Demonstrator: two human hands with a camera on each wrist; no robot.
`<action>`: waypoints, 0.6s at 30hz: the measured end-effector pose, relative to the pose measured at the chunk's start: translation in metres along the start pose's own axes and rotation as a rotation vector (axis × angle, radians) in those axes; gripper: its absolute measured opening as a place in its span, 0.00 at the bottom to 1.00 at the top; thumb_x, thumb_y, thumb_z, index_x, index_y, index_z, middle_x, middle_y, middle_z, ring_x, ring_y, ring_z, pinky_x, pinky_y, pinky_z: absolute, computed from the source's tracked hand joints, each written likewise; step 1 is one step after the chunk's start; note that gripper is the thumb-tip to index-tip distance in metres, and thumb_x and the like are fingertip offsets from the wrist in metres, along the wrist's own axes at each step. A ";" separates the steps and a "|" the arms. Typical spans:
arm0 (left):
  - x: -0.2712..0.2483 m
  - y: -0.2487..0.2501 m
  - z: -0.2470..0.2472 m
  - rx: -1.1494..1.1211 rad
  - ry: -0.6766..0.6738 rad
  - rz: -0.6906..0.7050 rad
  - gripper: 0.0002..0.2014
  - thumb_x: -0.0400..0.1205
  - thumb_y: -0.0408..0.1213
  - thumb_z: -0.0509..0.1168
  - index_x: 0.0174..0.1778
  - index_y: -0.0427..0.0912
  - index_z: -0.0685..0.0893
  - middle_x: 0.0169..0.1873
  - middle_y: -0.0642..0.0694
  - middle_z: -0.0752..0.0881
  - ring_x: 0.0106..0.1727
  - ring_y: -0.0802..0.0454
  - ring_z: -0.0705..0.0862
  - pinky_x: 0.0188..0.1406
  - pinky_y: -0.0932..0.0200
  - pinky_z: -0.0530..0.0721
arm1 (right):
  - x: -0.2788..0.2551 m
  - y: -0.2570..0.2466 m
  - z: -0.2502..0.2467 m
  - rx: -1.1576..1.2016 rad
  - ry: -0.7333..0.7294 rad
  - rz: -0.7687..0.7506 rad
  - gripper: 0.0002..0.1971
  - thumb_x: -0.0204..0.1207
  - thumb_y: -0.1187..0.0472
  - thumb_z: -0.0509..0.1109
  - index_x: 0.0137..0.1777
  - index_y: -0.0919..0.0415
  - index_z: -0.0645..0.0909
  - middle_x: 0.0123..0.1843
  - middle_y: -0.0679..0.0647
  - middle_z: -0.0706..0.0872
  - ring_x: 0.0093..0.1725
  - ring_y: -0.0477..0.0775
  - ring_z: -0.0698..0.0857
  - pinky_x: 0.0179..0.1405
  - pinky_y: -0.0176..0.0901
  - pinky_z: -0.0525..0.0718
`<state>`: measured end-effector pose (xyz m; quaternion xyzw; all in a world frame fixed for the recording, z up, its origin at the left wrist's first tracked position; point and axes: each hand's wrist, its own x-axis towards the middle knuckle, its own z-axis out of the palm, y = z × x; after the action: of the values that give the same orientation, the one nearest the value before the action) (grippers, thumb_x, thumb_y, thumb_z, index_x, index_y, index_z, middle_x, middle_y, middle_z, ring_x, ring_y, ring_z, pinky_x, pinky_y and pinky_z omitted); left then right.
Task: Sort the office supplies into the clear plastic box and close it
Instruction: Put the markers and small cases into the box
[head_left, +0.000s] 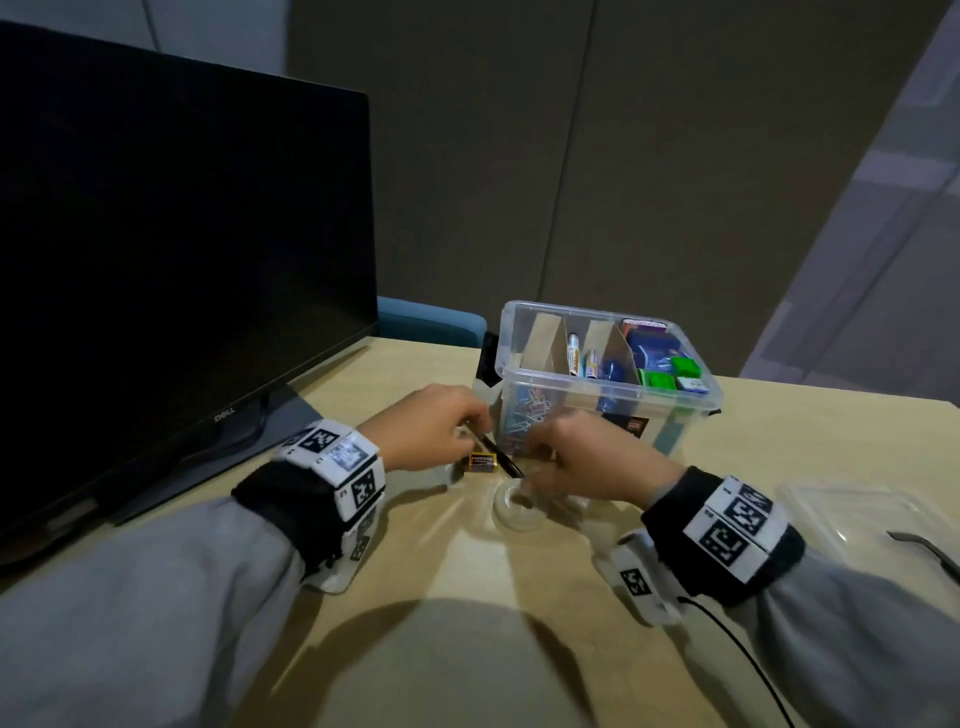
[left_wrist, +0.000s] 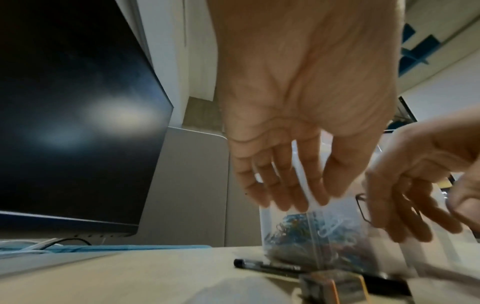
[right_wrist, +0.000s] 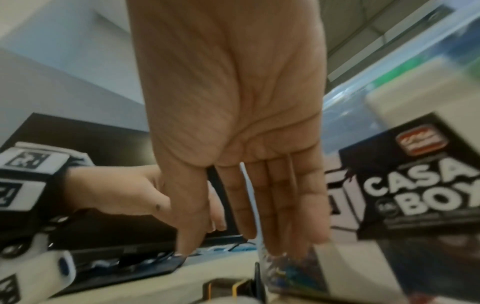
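Note:
The clear plastic box (head_left: 571, 378) stands open mid-table, with cardboard dividers, markers, green items and a heap of paper clips (left_wrist: 319, 230) inside. In front of it lie a black pen (head_left: 500, 455), a 9V battery (head_left: 482, 461) and a clear tape roll (head_left: 500, 512). My left hand (head_left: 475, 423) hovers over the pen's far end with its fingers (left_wrist: 283, 197) hanging straight; the pen (left_wrist: 267, 266) lies on the table below them. My right hand (head_left: 535, 460) reaches down beside the box's front wall, its fingers (right_wrist: 275, 216) straight. A thin black wire loop (left_wrist: 363, 207) shows by that hand.
A dark monitor (head_left: 156, 260) fills the left side, its stand on the table. The box's clear lid (head_left: 852, 514) lies at the right, with a black tool (head_left: 930, 548) beside it. A thin cable (head_left: 748, 660) trails from my right wrist.

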<state>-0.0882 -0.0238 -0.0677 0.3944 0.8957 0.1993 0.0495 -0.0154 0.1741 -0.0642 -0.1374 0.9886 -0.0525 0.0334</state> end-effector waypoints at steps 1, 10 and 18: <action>0.001 0.000 0.003 0.044 -0.036 -0.025 0.14 0.82 0.35 0.66 0.64 0.49 0.84 0.59 0.52 0.82 0.58 0.58 0.78 0.55 0.65 0.75 | 0.003 -0.003 0.004 -0.022 -0.025 0.020 0.21 0.74 0.43 0.73 0.62 0.53 0.82 0.53 0.49 0.87 0.49 0.50 0.84 0.49 0.41 0.84; 0.012 0.009 0.022 0.223 -0.123 -0.060 0.22 0.79 0.37 0.68 0.70 0.46 0.77 0.63 0.46 0.79 0.63 0.47 0.78 0.64 0.47 0.81 | 0.011 -0.025 0.013 -0.205 -0.062 0.028 0.39 0.69 0.32 0.71 0.75 0.51 0.68 0.57 0.52 0.86 0.51 0.54 0.85 0.50 0.50 0.88; 0.019 0.017 0.034 0.323 -0.196 -0.047 0.18 0.80 0.32 0.66 0.66 0.44 0.77 0.62 0.44 0.81 0.61 0.44 0.80 0.58 0.49 0.82 | 0.007 -0.027 0.014 -0.192 -0.119 0.035 0.36 0.74 0.41 0.71 0.77 0.57 0.67 0.54 0.53 0.85 0.48 0.54 0.84 0.50 0.47 0.87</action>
<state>-0.0809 0.0111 -0.0908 0.3938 0.9159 0.0122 0.0774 -0.0133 0.1447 -0.0755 -0.1255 0.9876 0.0512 0.0797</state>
